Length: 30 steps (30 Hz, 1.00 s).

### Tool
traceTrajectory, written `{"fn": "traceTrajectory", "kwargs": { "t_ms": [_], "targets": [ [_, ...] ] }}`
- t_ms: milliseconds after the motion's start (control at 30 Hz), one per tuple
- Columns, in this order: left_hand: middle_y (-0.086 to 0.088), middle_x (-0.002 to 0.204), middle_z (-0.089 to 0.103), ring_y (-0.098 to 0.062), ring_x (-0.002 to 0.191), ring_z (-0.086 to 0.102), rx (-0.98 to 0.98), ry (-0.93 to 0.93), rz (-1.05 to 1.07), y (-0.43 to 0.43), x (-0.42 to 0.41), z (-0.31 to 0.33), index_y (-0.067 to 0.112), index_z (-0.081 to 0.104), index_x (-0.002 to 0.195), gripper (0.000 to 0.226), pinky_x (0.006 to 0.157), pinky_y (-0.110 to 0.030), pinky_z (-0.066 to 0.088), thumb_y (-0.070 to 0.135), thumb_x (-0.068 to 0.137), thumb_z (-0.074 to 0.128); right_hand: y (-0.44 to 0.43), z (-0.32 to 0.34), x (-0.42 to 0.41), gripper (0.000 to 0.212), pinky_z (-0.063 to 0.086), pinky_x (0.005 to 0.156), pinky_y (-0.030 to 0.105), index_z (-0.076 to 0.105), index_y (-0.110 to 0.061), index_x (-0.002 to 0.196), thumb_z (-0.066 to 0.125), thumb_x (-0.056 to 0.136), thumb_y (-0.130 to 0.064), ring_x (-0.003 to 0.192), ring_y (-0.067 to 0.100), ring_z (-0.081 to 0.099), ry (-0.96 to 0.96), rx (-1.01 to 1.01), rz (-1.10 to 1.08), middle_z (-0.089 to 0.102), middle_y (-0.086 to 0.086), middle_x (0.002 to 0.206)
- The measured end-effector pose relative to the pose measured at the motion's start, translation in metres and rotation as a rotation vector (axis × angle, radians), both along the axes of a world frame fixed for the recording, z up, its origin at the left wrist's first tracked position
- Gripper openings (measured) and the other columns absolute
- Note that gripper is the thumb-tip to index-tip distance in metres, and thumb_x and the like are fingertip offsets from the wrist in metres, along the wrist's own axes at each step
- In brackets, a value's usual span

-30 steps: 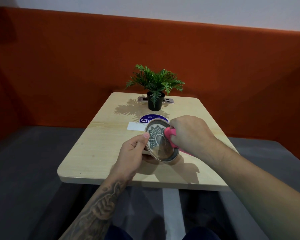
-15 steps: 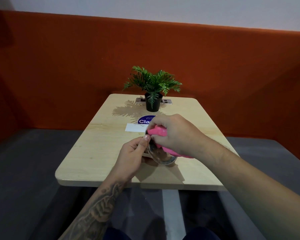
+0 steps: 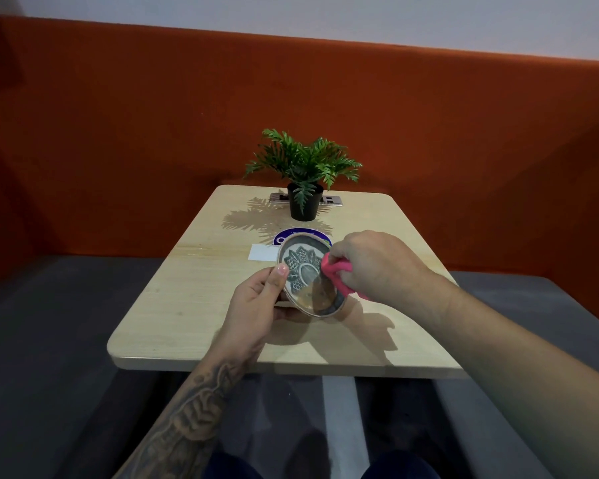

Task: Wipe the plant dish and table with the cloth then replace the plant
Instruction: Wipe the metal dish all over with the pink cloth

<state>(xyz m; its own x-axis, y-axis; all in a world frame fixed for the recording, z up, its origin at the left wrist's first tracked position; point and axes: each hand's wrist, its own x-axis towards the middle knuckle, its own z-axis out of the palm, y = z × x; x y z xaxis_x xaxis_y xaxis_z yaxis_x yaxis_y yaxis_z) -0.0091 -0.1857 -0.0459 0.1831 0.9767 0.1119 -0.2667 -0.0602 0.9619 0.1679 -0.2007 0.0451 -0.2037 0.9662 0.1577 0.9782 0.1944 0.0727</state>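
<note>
Tilting the dish, left hand steadies; right hand presses cloth.

Occlusions around the held dish

Right hand hides most of the pink cloth; dish lower right face smeared with blur; blue sticker behind the dish mostly covered, text unreadable; left hand fingers under the dish hidden; both forearms cut off at the frame edge.

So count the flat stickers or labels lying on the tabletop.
2: a round blue sticker mostly hidden behind the dish, and a white rectangular label just left of it. The dish may hide more.
</note>
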Motion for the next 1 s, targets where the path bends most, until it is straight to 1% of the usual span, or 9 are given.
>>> {"fn": "traceTrajectory", "kwargs": {
  "t_ms": [200,300,400,500,633,767,867,933,1000],
  "targets": [
    [-0.009,0.086,0.079,-0.02,0.075,0.073,-0.004,0.001,-0.016,-0.002,0.002,0.002,0.009,0.072,0.097,0.027,0.06,-0.035,0.06,0.025,0.101,0.051,-0.004,-0.004,0.01,0.022,0.052,0.067,0.033,0.073,-0.036,0.104,0.056,0.092,-0.027,0.088,0.018,0.061,-0.045,0.063,0.045,0.066,-0.007,0.095],
    [-0.01,0.082,0.077,-0.02,0.071,0.072,0.021,0.018,-0.019,-0.004,0.003,0.002,0.007,0.073,0.092,0.029,0.056,-0.033,0.058,0.024,0.101,0.051,-0.004,-0.009,0.012,0.022,0.043,0.059,0.03,0.072,-0.039,0.105,0.052,0.098,-0.033,0.077,0.015,0.052,-0.051,0.133,0.071,0.056,-0.009,0.088],
    [-0.009,0.082,0.077,-0.018,0.07,0.072,0.019,0.011,-0.009,-0.004,0.002,0.002,0.006,0.072,0.095,0.029,0.055,-0.03,0.056,0.024,0.101,0.05,-0.007,-0.011,0.014,0.023,0.041,0.059,0.029,0.073,-0.039,0.109,0.053,0.098,-0.036,0.075,0.013,0.047,-0.068,0.064,0.097,0.053,-0.009,0.087],
    [-0.012,0.088,0.078,-0.021,0.075,0.072,0.002,0.014,-0.007,-0.002,0.001,0.002,0.006,0.072,0.1,0.03,0.059,-0.033,0.059,0.026,0.101,0.05,-0.008,-0.011,0.015,0.023,0.038,0.058,0.03,0.073,-0.038,0.107,0.054,0.095,-0.036,0.075,0.015,0.048,-0.115,0.032,0.118,0.052,-0.009,0.086],
    [-0.014,0.093,0.078,-0.024,0.08,0.073,0.009,0.04,-0.017,-0.002,0.002,0.001,0.007,0.074,0.099,0.03,0.066,-0.04,0.061,0.028,0.1,0.051,-0.007,-0.014,0.015,0.019,0.04,0.053,0.03,0.072,-0.039,0.106,0.054,0.099,-0.039,0.073,0.016,0.053,-0.107,0.138,0.091,0.052,-0.009,0.085],
    [-0.016,0.094,0.077,-0.023,0.08,0.072,0.032,0.052,-0.012,-0.003,0.002,0.001,0.006,0.073,0.101,0.031,0.067,-0.04,0.06,0.027,0.101,0.051,-0.012,-0.017,0.015,0.023,0.028,0.048,0.026,0.073,-0.039,0.108,0.053,0.099,-0.044,0.071,0.014,0.048,-0.127,0.062,0.115,0.051,-0.009,0.085],
    [-0.016,0.093,0.077,-0.021,0.077,0.072,0.024,0.048,-0.024,-0.004,0.002,0.002,0.006,0.073,0.101,0.031,0.061,-0.034,0.059,0.026,0.101,0.05,-0.01,-0.017,0.015,0.021,0.033,0.05,0.027,0.073,-0.038,0.104,0.053,0.098,-0.043,0.071,0.016,0.052,-0.135,0.088,0.087,0.052,-0.008,0.083],
    [-0.013,0.092,0.078,-0.021,0.079,0.072,0.028,0.056,-0.024,-0.003,0.002,0.002,0.01,0.075,0.097,0.03,0.065,-0.036,0.059,0.027,0.101,0.05,-0.007,-0.016,0.015,0.02,0.041,0.053,0.029,0.072,-0.038,0.103,0.053,0.099,-0.042,0.074,0.018,0.058,-0.114,0.14,0.055,0.053,-0.007,0.084],
    [-0.011,0.092,0.078,-0.02,0.081,0.072,0.037,0.058,-0.016,-0.003,0.002,0.002,0.01,0.075,0.097,0.03,0.069,-0.038,0.06,0.027,0.101,0.051,-0.007,-0.016,0.016,0.021,0.041,0.054,0.029,0.072,-0.038,0.104,0.053,0.099,-0.04,0.075,0.018,0.057,-0.102,0.111,0.053,0.054,-0.007,0.085]
  ]
}}
